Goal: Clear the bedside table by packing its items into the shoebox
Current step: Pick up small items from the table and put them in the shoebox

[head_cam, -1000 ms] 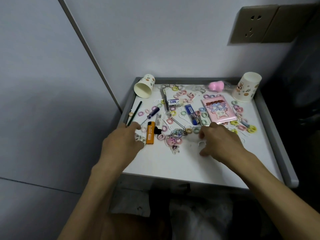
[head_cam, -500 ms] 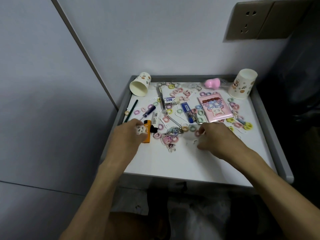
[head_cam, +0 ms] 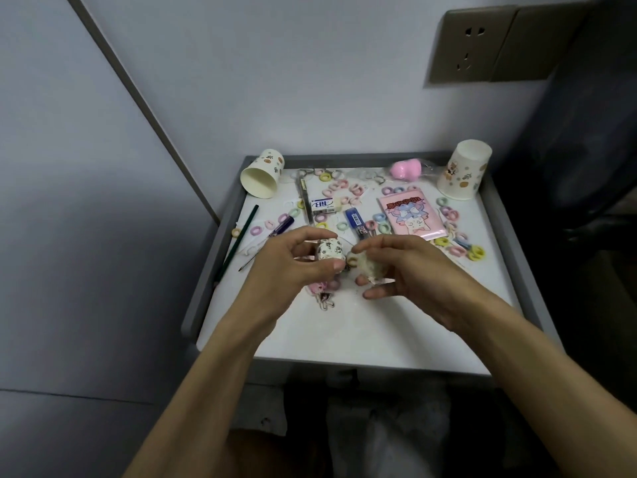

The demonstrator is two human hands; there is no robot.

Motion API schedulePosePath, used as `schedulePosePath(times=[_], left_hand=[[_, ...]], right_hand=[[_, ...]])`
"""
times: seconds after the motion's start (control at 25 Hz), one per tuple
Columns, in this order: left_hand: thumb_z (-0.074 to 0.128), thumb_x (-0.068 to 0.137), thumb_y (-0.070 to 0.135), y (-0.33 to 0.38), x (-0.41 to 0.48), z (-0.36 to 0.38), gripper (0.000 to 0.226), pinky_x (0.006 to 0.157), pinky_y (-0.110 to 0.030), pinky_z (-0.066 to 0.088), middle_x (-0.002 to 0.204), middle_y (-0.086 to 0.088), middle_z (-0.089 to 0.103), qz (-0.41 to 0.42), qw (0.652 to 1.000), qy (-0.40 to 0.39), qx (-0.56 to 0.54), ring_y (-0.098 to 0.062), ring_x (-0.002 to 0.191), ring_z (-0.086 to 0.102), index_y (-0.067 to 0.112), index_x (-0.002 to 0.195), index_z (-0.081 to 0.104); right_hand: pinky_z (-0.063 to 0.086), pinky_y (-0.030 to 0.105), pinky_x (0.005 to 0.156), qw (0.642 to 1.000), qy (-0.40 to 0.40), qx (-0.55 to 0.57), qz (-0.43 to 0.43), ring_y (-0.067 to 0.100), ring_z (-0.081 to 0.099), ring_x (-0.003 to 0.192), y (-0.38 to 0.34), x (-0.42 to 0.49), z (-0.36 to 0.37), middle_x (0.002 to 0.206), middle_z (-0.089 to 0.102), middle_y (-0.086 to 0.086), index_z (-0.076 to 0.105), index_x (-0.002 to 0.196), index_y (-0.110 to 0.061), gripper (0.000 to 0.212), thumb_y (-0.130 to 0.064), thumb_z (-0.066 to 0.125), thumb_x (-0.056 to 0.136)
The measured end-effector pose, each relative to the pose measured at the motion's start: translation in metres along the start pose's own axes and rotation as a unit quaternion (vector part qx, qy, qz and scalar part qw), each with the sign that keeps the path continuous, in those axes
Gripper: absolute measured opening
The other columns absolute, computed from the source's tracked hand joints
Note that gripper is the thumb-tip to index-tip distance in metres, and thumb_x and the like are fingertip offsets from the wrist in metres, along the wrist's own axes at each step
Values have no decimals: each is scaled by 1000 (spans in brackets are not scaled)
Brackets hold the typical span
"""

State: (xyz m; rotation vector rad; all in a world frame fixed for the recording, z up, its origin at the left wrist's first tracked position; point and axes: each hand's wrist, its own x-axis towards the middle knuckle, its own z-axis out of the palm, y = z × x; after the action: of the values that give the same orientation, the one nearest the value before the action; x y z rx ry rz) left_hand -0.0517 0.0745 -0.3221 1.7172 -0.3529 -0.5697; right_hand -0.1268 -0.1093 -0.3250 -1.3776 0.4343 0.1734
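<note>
Above the middle of the white bedside table [head_cam: 362,332] my left hand [head_cam: 293,267] pinches a small white patterned object [head_cam: 330,250] between thumb and fingers. My right hand [head_cam: 413,270] is beside it, closed on a pale fuzzy item [head_cam: 370,269]. Scattered behind the hands lie several pastel hair rings [head_cam: 448,213], a pink cartoon packet [head_cam: 412,219], a white eraser [head_cam: 324,204], a blue lead case [head_cam: 356,222], a green pencil [head_cam: 238,243] and a small screwdriver [head_cam: 281,227]. A keychain charm [head_cam: 324,298] peeks out under my left hand. No shoebox is in view.
A paper cup [head_cam: 263,174] lies on its side at the back left corner; another paper cup [head_cam: 465,169] stands upside down at the back right. A pink soft toy [head_cam: 406,169] rests by the back rim. Grey raised edges border the table; a wall socket [head_cam: 468,46] hangs above.
Both hands lifted off the tabletop and came together at the centre. The left picked up the small patterned object, the right picked up the pale fuzzy item. The orange lighter is now hidden.
</note>
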Motion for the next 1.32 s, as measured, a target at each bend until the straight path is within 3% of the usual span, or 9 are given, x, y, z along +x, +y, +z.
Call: schedulePosePath(times=[0.12,0.24,0.32,0.52,0.64,0.8,0.88,1.08,1.32], left_hand=[[83,75,10,8,-4,16,39,76,-29,60,98,-5,76,13,1000,-23,-2,-19,89,74,20,111,71],[84,74,11,21,-12,31,41,83,-34,59,105,-2,75,25,999,-46,11,-18,92,73,25,111,73],[84,74,11,35,-20,43,43,79,-26,58,109,0,73,50,996,-60,34,-13,93,73,27,112,73],[89,68,15,89,-46,95,44,68,-15,54,100,6,74,110,989,-67,71,-10,87,73,32,106,75],[89,67,13,122,-59,133,43,73,-24,59,99,1,76,157,981,-89,76,-12,88,73,23,106,74],[87,70,11,158,-76,182,34,78,-40,62,96,0,75,207,965,-123,103,-17,88,73,21,100,73],[86,72,11,168,-81,199,33,80,-41,61,97,-1,75,216,961,-141,102,-19,89,73,20,100,73],[84,74,7,179,-86,217,28,73,-27,59,94,-4,76,215,957,-180,74,-21,85,74,17,98,73],[88,68,11,188,-83,223,34,78,-32,60,92,2,76,221,953,-166,121,-18,85,74,25,94,74]], right_hand=[[52,29,62,1000,-11,-4,-26,16,66,73,-2,-13,-2,85,69,4,70,100,-12,14,-22,62,93],[48,26,60,999,5,-1,-35,13,60,68,-7,-34,-9,81,67,3,68,97,-12,23,-29,74,83],[47,24,58,999,14,8,-37,12,58,65,-14,-52,-17,78,66,4,66,95,-10,24,-25,77,81],[41,18,50,995,23,67,-72,9,50,57,-44,-119,-51,69,58,3,61,91,-7,15,-13,72,84],[39,16,47,989,13,112,-92,8,50,56,-64,-161,-79,67,57,3,60,86,-7,7,-12,65,88],[45,16,49,988,21,106,-109,11,57,61,-81,-214,-116,71,61,5,59,88,-9,17,-23,66,81],[46,15,51,986,19,121,-114,12,57,64,-84,-230,-129,74,60,7,62,91,-5,23,-23,65,78],[44,11,49,976,29,194,-93,11,55,65,-82,-246,-147,80,59,12,63,97,9,33,-18,62,79],[36,11,41,983,49,154,-88,6,50,54,-90,-252,-159,72,59,8,67,88,3,24,-14,69,72]])
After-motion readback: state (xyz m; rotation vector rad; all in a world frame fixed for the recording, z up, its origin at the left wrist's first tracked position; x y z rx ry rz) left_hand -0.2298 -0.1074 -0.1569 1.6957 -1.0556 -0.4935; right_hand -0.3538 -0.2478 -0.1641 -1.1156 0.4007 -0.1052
